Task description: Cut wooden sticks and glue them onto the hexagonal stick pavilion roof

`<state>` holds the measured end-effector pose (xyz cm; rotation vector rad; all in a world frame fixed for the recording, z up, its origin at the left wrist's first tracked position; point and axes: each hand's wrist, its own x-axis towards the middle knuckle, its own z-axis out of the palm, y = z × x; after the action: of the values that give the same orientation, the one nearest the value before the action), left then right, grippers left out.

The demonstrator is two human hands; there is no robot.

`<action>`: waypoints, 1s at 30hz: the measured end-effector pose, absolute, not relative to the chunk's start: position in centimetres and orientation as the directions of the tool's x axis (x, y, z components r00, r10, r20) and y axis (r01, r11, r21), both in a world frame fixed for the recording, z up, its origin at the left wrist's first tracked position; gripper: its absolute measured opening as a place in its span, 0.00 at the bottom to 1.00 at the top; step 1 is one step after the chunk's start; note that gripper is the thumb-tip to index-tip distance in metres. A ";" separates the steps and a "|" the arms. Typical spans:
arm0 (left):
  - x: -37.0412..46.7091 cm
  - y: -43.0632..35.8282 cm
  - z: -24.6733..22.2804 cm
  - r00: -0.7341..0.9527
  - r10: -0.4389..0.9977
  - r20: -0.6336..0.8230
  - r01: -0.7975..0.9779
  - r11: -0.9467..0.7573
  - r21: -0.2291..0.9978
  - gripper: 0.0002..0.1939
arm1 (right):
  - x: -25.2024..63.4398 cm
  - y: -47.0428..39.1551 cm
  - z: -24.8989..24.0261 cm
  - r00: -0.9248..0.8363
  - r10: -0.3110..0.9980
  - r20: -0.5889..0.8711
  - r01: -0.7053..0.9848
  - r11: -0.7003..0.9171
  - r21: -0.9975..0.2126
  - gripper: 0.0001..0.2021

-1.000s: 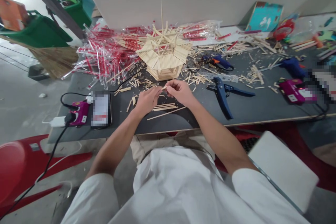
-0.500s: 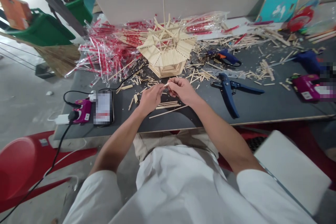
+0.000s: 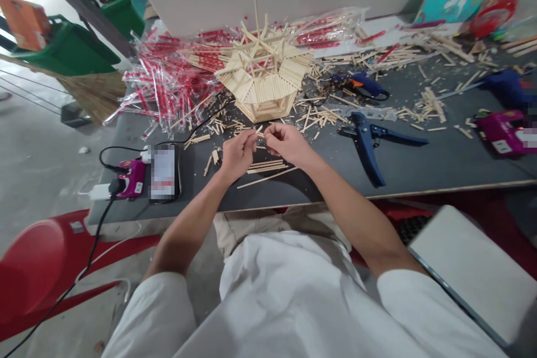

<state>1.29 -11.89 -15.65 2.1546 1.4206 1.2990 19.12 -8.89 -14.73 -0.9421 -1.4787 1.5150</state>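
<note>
My left hand (image 3: 238, 154) and my right hand (image 3: 287, 142) meet over the dark table (image 3: 210, 187), fingers pinched on small pale stick pieces (image 3: 259, 133) between them. Just beyond them stands a wooden stick model (image 3: 264, 81) with a wide slatted roof and a thin upright stick. Several longer sticks (image 3: 266, 166) lie on the table below my hands. To the right rests a blue cutter (image 3: 369, 145) with its handles spread. Short cut sticks (image 3: 321, 117) are scattered around the model.
Plastic wrappers with red marks (image 3: 168, 75) heap at the back left. A phone (image 3: 163, 172) and a purple power socket (image 3: 133, 179) sit at the left. Blue glue gun (image 3: 364, 84) lies behind the cutter; another purple socket (image 3: 501, 133) is far right.
The fingers of my two hands have shifted slightly, and a pale piece now shows angled upward between them. The view has moved a little; the model stands as before.
</note>
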 end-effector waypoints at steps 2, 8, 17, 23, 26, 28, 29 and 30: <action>1.4 -11.9 -15.5 0.104 0.868 0.486 0.541 -0.459 0.704 0.18 | 19.2 -9.0 -14.5 -0.368 0.926 0.083 0.062 0.113 -0.992 0.05; 1.5 -11.6 -15.8 0.048 0.955 0.292 0.209 -0.295 0.932 0.21 | 19.4 -9.6 -13.6 -0.328 0.898 0.294 0.286 0.390 -0.875 0.02; 1.4 -11.2 -15.3 -0.085 0.986 0.142 -0.162 -0.154 0.975 0.20 | 19.3 -10.0 -13.6 -0.394 0.867 0.306 0.285 0.432 -0.856 0.02; 0.8 -11.1 -14.2 0.077 0.997 0.010 -0.322 0.016 0.947 0.22 | 19.6 -9.8 -14.2 -0.340 0.884 0.319 0.209 0.402 -0.891 0.07; 0.4 -11.0 -14.2 0.116 0.993 -0.027 -0.329 0.064 0.942 0.22 | 19.6 -9.9 -14.4 -0.383 0.872 0.306 0.114 0.373 -0.921 0.16; 0.2 -11.1 -14.2 0.136 0.990 -0.032 -0.304 0.073 0.950 0.22 | 19.5 -10.0 -14.2 -0.393 0.858 0.330 0.097 0.396 -0.913 0.21; 0.2 -11.1 -14.2 0.145 0.989 -0.027 -0.283 0.067 0.957 0.22 | 19.5 -10.0 -14.1 -0.388 0.852 0.351 0.109 0.420 -0.901 0.21; 0.2 -11.2 -14.3 0.154 0.988 -0.018 -0.257 0.058 0.965 0.22 | 19.5 -10.0 -14.0 -0.377 0.848 0.374 0.131 0.448 -0.884 0.19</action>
<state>0.19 -11.22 -14.29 1.0552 0.9260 1.1848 19.51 -10.04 -14.03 -0.8360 -1.7979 0.9981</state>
